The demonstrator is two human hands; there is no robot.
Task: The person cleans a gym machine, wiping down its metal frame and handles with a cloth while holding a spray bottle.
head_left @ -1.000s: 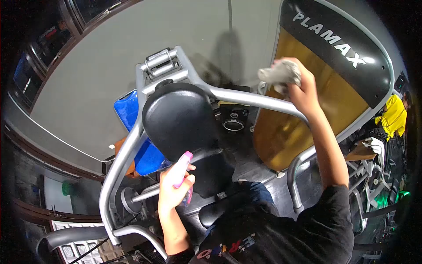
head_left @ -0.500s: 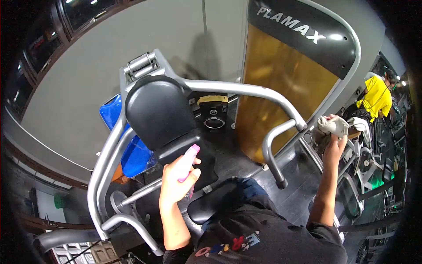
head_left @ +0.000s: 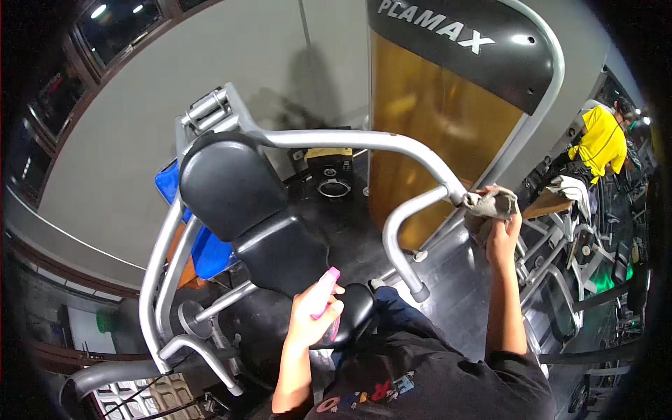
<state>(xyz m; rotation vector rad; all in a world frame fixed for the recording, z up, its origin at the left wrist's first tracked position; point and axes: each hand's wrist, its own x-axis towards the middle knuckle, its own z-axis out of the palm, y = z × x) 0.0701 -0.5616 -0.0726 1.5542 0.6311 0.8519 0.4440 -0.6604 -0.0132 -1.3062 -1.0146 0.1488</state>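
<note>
One grey cloth (head_left: 492, 205) is bunched in the right hand (head_left: 502, 236), gripped near the end of one silver bar (head_left: 350, 139) (whether they touch, I cannot tell). The left hand (head_left: 311, 320) is closed around one pink-topped spray bottle (head_left: 326, 288). Beyond are two curved handles (head_left: 393, 241), one black backrest (head_left: 229, 183) and one yellow-shirted person (head_left: 603, 141).

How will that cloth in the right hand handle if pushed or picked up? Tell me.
It is probably floppy: the cloth bunches into folds in the right hand, with part drooping below. It looks light, since one hand holds it up unsupported. Pushed, it would likely crumple rather than roll, given its loose, uneven shape.
</note>
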